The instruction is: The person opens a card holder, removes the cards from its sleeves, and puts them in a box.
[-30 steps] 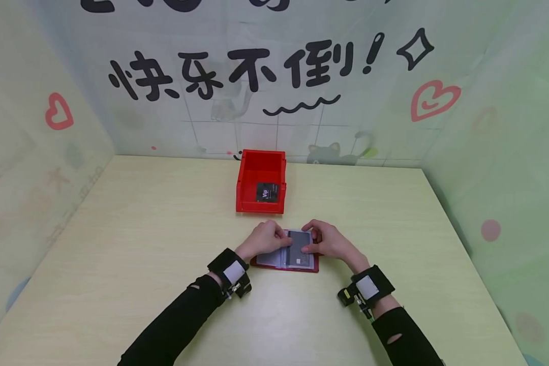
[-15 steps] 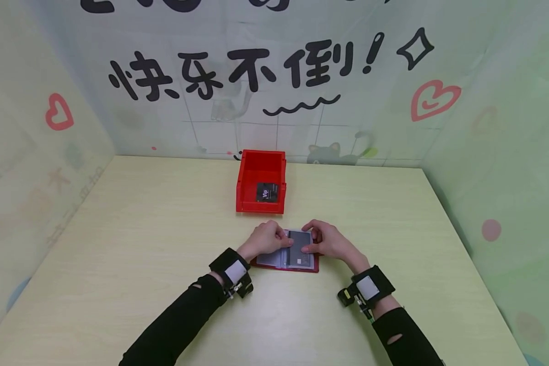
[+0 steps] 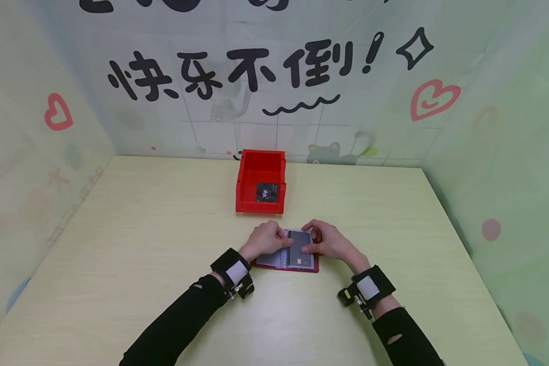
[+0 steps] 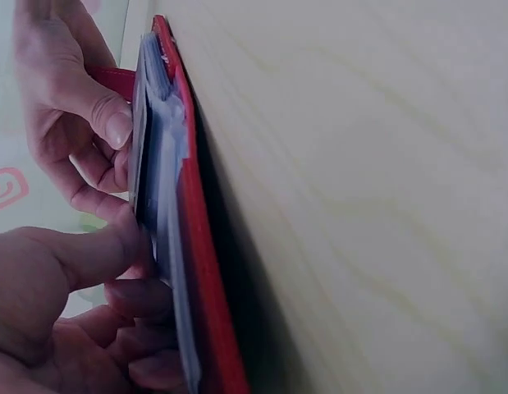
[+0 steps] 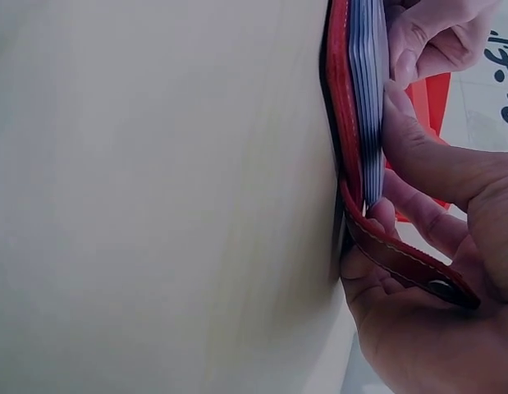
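A red card holder lies open on the table, with clear plastic sleeves inside. On its right-hand page is a dark grey card. My left hand pinches the card's left edge near the top between thumb and fingers; whether sleeve plastic is caught too is hidden. My right hand holds the right side of the holder, its thumb pressing on the card. In the right wrist view, the right fingers curl around the holder's edge beside the stack of sleeves, and a red strap with a metal snap sticks out there.
A red plastic bin stands behind the hands with a black "Vip" card in it. The pale wooden table meets printed cloth walls at the back and both sides.
My left wrist has shifted very slightly to the right. Both hands keep their places on the card and the card holder, which have hardly moved.
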Available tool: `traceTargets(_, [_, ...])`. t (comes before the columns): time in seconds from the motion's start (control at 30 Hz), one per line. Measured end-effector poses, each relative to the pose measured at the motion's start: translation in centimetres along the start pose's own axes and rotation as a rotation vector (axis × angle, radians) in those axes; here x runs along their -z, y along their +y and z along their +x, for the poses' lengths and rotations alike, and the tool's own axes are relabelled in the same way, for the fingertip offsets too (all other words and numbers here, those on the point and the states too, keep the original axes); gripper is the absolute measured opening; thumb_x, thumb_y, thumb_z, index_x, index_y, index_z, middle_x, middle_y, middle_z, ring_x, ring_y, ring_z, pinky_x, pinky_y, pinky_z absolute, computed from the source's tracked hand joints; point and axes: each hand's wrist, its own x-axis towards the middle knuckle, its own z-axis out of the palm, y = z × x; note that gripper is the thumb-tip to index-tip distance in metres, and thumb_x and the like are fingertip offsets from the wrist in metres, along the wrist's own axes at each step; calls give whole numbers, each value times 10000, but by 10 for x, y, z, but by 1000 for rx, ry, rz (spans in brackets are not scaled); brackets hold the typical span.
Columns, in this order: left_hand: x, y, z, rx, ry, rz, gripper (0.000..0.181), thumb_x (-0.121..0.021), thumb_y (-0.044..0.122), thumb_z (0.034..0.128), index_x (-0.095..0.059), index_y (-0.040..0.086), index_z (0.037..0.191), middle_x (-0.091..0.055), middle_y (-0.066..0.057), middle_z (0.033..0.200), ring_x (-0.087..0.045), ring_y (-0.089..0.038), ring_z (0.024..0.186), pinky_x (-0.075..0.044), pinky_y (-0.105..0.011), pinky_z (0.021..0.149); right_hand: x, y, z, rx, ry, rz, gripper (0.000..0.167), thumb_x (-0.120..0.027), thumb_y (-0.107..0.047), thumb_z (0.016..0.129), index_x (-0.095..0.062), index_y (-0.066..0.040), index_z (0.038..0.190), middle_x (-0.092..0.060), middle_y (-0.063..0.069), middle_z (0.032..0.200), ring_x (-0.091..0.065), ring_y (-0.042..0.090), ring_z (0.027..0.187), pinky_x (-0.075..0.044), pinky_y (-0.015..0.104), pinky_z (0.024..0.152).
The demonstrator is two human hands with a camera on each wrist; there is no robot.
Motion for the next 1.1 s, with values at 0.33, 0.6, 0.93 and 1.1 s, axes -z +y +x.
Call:
traceTargets(0.33, [2, 4, 2, 73, -6, 81, 235, -741, 273, 914, -733, 42, 879, -600, -67, 702, -530, -193, 706, -332, -267, 599, 1, 1, 1, 17, -13, -15, 481, -809, -142, 846, -587, -33, 1260, -513, 78, 861, -491, 184, 775, -409, 266, 662])
traceTargets(0.6, [4, 6, 0, 85, 2, 112, 244, -737, 282, 917, -700, 50, 852, -543, -51, 660, -514, -190, 685, -317, -265, 602, 1, 2, 1, 22, -10, -35, 483, -811, -156, 846, -588, -41, 1259, -517, 76, 857, -489, 183, 777, -394, 260, 668])
traceTargets(0.93, [9, 5, -3, 125, 6, 140, 246, -740, 286, 912, -656, 59, 866, -576, -66, 718, -532, -195, 728, -337, -270, 623, 2, -1, 0, 30, -10, -35, 478, -808, -152, 848, -587, -35, 1255, -506, 95, 872, -481, 191, 795, -390, 277, 678])
traceTargets(1.1, [11, 4, -5, 145, 8, 103, 239, -743, 270, 910, -656, 48, 899, -601, -82, 764, -543, -202, 760, -356, -270, 628, 3, -1, -1, 27, -10, -25, 471, -804, -142, 851, -586, -30, 1252, -501, 91, 870, -480, 196, 798, -389, 283, 681])
